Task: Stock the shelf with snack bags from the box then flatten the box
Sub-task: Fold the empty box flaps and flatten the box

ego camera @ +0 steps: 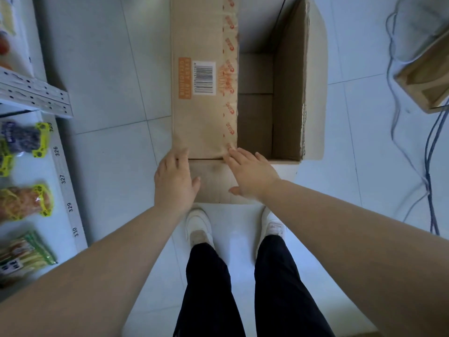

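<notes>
Cardboard filled the middle of the view: a large brown corrugated box point(255, 98) stood on the pale tiled floor point(109, 69) directly ahead of the person's white shoes point(199, 224). One long top flap point(204, 76), printed with orange lettering and carrying a white barcode label point(204, 77), lay folded over the left half of the opening, while the right half gaped open and showed only bare cardboard inside. The opposite long flap point(313, 76) stood up along the right edge. A short flap point(213, 181) at the near end hung out toward the person.

The left hand point(173, 181) lay flat on that near flap at the box's left corner, fingers extended and loosely spread, fingertips reaching the end of the long flap — pressing rather than gripping. The right hand point(250, 173) was likewise unclenched, palm down, its fingertips touching the near corner of the long flap beside the strip of printed tape point(230, 69).

Along the left edge ran a white shelf point(65, 181) with numbered price tags, where several colourful snack bags point(24, 203) lay in a row — well apart from the box. A second cardboard box point(427, 79) and loose grey cables point(413, 142) sat at the right.
</notes>
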